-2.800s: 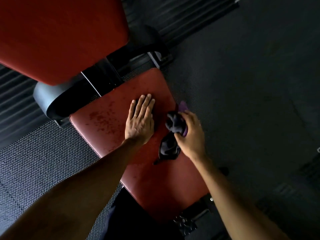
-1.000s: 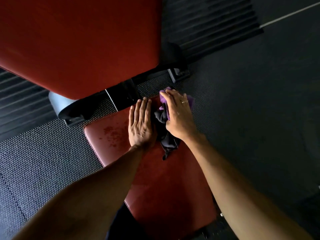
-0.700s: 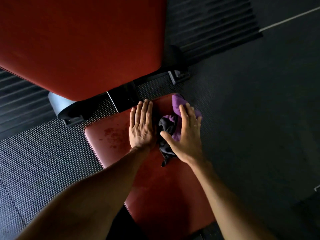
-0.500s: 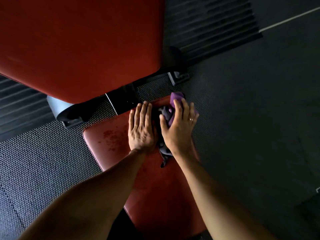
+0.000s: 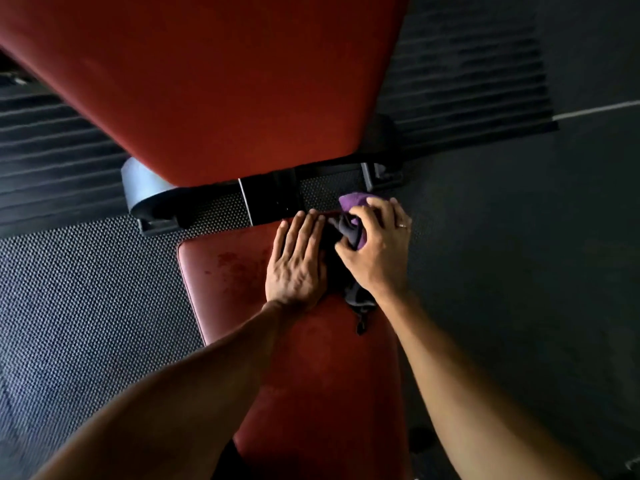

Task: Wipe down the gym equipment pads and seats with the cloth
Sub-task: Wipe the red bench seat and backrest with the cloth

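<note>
Gripping the bunched cloth [image 5: 351,202] with the right hand [image 5: 377,252], fingers curled round it, with a purple fold past the fingertips and a dark tail back under the wrist; pressing flat on the seat pad [image 5: 311,393] with the left hand [image 5: 296,263], fingers straight and close together, just left of the cloth. Working at the far corner of the seat, close to the black frame bracket [image 5: 270,202] ahead of the left fingertips; beyond that, the big back pad [image 5: 225,81].

Possible trouble from here:
- Rubbing only the narrow strip under the right hand, because so bunched a cloth gives little contact.
- Missing the darker blotches [image 5: 230,263] to the left of the left hand.
- Leaving unwiped the patch covered by the left palm, unless lifted.
- Snagging the loose tail or the knuckles on the bracket edge when pushing forward.
- Slipping off the pad edge to the right of the right hand and dragging the cloth over the floor [image 5: 485,271], so bringing dirt back to the seat.
</note>
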